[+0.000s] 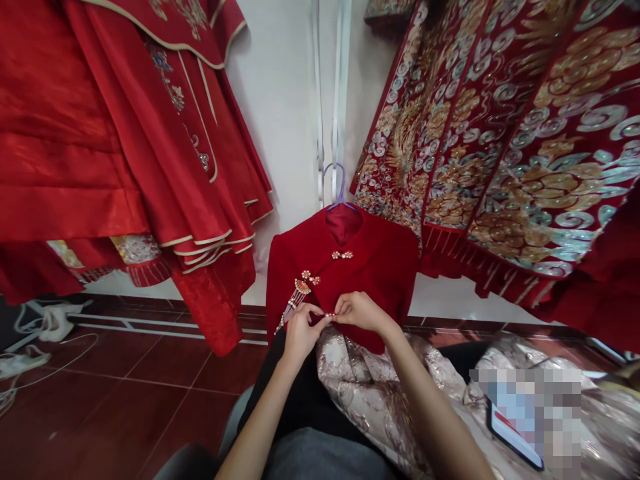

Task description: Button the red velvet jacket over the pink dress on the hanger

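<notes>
A dark red jacket (370,240) hangs in front of me on a purple hanger (341,200). Two beaded frog buttons (343,255) show on its chest, and a fan-shaped beaded tassel (301,288) dangles at its left side. Low on the jacket front, my left hand (303,330) pinches one side of a small beaded frog button (329,315). From the other side my right hand (361,312) grips it between thumb and fingertips. Fingers partly cover this button, so whether it is fastened cannot be seen.
Red garments with pale piping (200,153) hang at left, embroidered ones (490,147) at right. Shiny patterned fabric (370,393) lies across my lap, with a phone (515,433) on it. A white metal rail (175,327) and cables (55,373) are low at left.
</notes>
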